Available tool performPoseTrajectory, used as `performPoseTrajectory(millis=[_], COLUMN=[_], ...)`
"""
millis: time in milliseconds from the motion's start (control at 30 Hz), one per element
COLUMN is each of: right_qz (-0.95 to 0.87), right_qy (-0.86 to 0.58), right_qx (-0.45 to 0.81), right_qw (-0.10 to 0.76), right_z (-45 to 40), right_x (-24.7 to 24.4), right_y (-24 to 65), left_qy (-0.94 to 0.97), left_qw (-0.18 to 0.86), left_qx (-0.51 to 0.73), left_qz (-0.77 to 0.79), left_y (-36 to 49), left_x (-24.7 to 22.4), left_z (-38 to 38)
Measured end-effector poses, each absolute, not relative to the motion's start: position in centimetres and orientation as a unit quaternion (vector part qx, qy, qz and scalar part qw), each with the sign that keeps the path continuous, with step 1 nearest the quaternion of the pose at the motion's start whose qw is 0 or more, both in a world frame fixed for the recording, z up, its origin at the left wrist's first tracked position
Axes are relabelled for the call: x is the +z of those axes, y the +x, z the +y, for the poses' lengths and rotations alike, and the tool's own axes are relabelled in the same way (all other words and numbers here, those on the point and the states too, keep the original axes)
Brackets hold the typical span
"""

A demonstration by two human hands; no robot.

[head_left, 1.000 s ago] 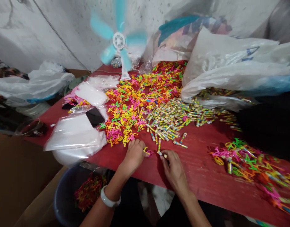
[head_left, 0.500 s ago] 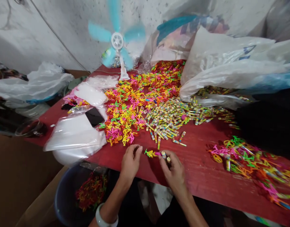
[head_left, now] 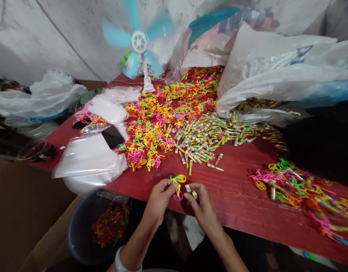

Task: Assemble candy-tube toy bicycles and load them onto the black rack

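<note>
- Left hand (head_left: 159,202): thumb and fingers pinching a plastic toy (head_left: 178,188), yellow with some green and a magenta ring. Toy is above the table (head_left: 236,189), just in from its near edge.
- Right hand (head_left: 203,206): fingers curled round two small printed tubes (head_left: 194,195), pale ends showing between thumb and forefinger. Just beside the toy; contact unclear.
- Bracelet (head_left: 125,261), pale, left wrist.
- Tube pile (head_left: 202,138): mid-table, beyond the right hand. A few loose tubes (head_left: 215,167) on its near-edge side.
- Toy pile (head_left: 149,138): touches the tube pile on its left, runs to the back edge.
- Mixed heap (head_left: 297,185) of toys and tubes, toward the near right corner.
- Clear plastic bags (head_left: 87,156) stacked toward the left edge, phone (head_left: 113,136) on top.
- Fan (head_left: 139,42) near the back edge, blades blurred.
- White sack (head_left: 276,75), back right, tubes at its mouth.
- Tub (head_left: 76,236) below the near edge, toward the left, more toys inside.
</note>
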State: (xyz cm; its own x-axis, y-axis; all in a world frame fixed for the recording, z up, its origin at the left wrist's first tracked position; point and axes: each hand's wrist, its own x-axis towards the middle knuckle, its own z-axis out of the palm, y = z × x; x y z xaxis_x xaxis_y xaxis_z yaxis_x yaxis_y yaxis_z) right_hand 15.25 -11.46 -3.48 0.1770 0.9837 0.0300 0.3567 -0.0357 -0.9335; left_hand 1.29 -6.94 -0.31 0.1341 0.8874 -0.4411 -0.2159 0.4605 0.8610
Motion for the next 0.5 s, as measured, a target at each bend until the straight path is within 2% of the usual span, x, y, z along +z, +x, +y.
performPoseTrajectory(millis=[133, 500], right_qz=[-0.526, -0.51], right_qy=[-0.618, -0.603], right_qx=[0.401, 0.375], right_qw=[0.425, 0.485], right_z=[-10.92, -10.75], right_x=[-2.64, -3.19], right_y=[15.78, 16.02], left_qy=[0.372, 0.365], left_qw=[0.655, 0.658], left_qx=[0.397, 0.391], left_qz=[0.525, 0.529], left_y=[1.69, 2.17], left_x=[-0.08, -0.36], left_z=[-7.29, -7.19])
